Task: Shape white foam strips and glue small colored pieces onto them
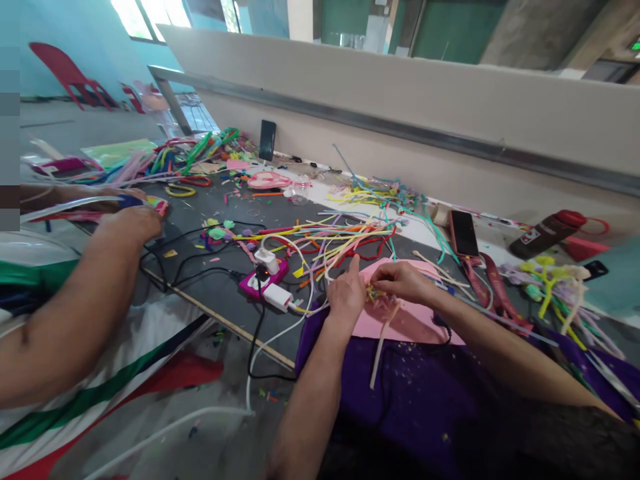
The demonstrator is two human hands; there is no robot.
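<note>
Pinching small pipe-cleaner bundle (374, 294) w/ left hand (347, 293) & right hand (403, 280) fingertips; prob. light, bendy, so grip near twist.

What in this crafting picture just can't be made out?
Head view only:
- The small yellowish craft piece pinched between the left hand and right hand: fingers cover most of it, and it is too small to identify.
- The co-worker's hand at left: what it grips is partly covered.
- The dark upright phone against the wall: screen too far to read.
- The brown bottle: label is too small.
</note>
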